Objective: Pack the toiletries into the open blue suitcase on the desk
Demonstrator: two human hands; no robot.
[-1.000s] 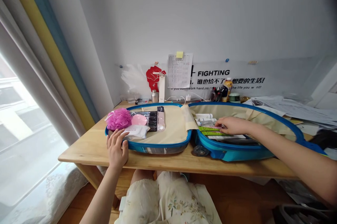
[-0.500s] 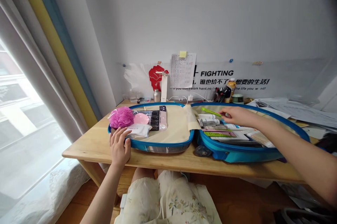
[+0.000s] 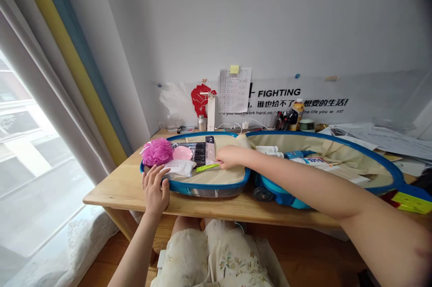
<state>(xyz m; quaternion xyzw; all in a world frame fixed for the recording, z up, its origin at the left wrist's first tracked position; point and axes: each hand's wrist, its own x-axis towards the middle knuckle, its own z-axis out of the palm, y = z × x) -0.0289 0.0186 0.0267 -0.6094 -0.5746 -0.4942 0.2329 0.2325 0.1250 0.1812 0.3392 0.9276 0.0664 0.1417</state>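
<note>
A blue-rimmed suitcase lies opened flat, its two halves side by side. Over the left half, my right hand is closed on one end of a slim bright green item; its exact kind is unclear. My left hand is open at that half's front left rim, fingers spread, by a white soft packet. Around it are a purple bath puff, a pink rounded item, a clear pack with black-ended pieces and a pale pink package with a dark top.
White tubes and a blue item lie in the right half, partly behind my right forearm. Papers are at the back right of the wooden table. A metal bottle and a yellow-labelled bottle stand behind the suitcase.
My right hand has carried the green item leftward from the right half to the left half of the suitcase. My left hand has stayed at the rim.
</note>
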